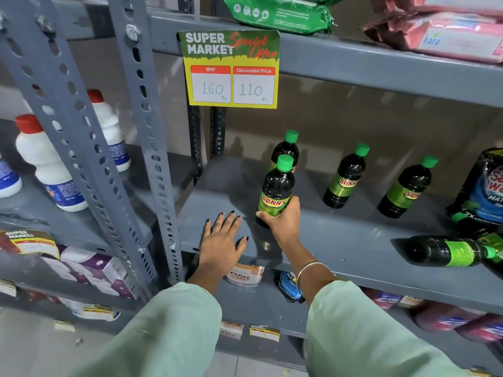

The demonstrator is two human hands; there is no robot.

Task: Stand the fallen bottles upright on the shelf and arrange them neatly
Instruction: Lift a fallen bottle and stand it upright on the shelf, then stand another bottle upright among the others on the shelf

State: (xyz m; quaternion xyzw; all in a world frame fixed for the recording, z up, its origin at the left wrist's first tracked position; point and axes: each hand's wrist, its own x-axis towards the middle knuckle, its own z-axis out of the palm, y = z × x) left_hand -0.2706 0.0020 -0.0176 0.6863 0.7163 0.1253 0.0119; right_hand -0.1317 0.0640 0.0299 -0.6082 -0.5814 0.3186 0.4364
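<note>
On the grey shelf [340, 235] stand several dark bottles with green caps and green SUNNY labels. My right hand [281, 220] grips the lower body of the front upright bottle [276, 186]. A second upright bottle [287, 148] stands right behind it. Two more stand upright to the right, one in the middle [345, 178] and one further right [407, 189]. A fallen bottle [446, 251] lies on its side near the shelf's front right, cap pointing right. My left hand [221, 240] rests flat on the shelf's front edge, fingers spread, holding nothing.
A yellow price card [231, 69] hangs from the shelf above. A blue detergent pouch [487, 191] leans at the right, with another dark bottle lying in front of it. White bottles with red caps [46, 164] stand on the left rack. Slotted grey uprights [147, 137] divide the racks.
</note>
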